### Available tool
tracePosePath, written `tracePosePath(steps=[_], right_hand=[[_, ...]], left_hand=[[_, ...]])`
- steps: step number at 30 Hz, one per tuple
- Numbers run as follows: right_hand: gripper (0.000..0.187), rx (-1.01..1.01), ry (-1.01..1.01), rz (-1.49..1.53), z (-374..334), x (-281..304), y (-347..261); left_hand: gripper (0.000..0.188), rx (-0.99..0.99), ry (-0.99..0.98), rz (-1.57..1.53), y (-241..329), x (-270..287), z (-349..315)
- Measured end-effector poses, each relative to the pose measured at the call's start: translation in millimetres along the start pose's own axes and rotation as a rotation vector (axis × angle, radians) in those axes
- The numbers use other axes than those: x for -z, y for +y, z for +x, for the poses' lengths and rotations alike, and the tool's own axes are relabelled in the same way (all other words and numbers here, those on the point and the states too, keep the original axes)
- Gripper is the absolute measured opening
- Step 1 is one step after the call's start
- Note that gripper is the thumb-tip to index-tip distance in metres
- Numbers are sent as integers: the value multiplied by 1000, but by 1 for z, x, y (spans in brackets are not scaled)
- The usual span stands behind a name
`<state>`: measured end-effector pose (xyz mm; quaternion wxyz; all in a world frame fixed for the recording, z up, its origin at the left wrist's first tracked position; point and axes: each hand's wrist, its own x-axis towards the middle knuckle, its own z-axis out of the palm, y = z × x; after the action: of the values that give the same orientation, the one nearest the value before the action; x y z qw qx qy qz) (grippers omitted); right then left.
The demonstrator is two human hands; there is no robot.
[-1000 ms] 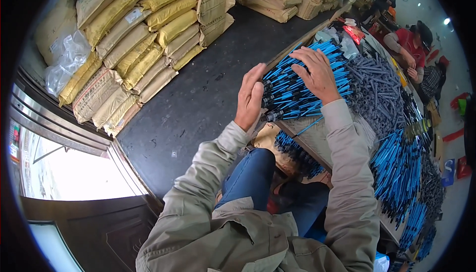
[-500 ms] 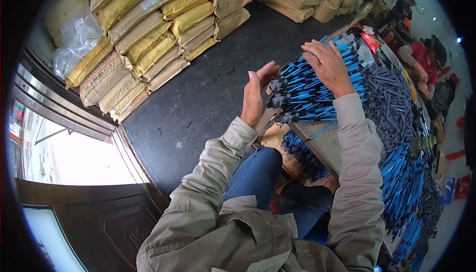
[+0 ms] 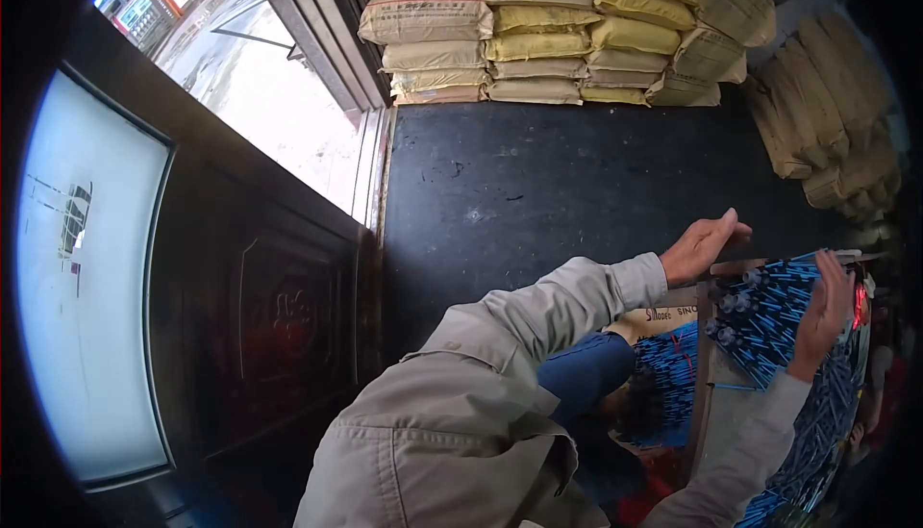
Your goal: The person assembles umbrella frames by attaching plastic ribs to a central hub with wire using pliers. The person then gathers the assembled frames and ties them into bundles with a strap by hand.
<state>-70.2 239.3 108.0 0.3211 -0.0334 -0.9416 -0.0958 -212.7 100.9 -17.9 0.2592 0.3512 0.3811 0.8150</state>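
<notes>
Black, scuffed floor [image 3: 538, 182] fills the middle of the head view, a broad stretch of room bounded by stacked sacks [image 3: 538, 18] at the top, a dark brown door [image 3: 240, 326] and a bright doorway [image 3: 250, 76] at the left, and a work table at the lower right. The table's raised wooden edge [image 3: 700, 403] runs upward to a corner just beside the left hand [image 3: 707, 246]. That hand is spread flat, fingers long and together, thumb up, near the corner on the floor side; whether it brushes the edge I cannot tell. The right hand [image 3: 824, 316] stands upright over the table top, flat and straight-fingered, its palm turned toward the left one, with a wide gap between the two. Contact with the pile behind it cannot be made out.

The blue-and-black rods [image 3: 781, 321] lie heaped on the table between and below the hands, several round grey end pieces [image 3: 740, 301] facing the table's left edge. One blue rod sticks out beside the heap toward that edge. Grey rods [image 3: 817, 422] lie nearer the person, partly behind the right sleeve [image 3: 760, 446].

Below the table's left side, a cardboard box [image 3: 663, 316] shows a tan flap, with more blue and black rods [image 3: 668, 374] crowded beside it; the box's full outline is hidden. The sacks, brown and yellow, lie in tight layers, their contents hidden. A second brown stack [image 3: 817, 95] leans in the upper right.
</notes>
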Motion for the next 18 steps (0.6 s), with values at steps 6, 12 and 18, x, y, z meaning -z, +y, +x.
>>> tracePosePath(steps=[6, 12, 18], right_hand=[[54, 132, 142, 282, -66, 56, -81], [50, 27, -8, 542, -133, 56, -119], [34, -109, -166, 905, -145, 7, -173]], left_hand=[[43, 273, -8, 218, -18, 91, -52], [41, 82, 611, 1273, 39, 263, -206], [26, -41, 1231, 666, 161, 342, -317]])
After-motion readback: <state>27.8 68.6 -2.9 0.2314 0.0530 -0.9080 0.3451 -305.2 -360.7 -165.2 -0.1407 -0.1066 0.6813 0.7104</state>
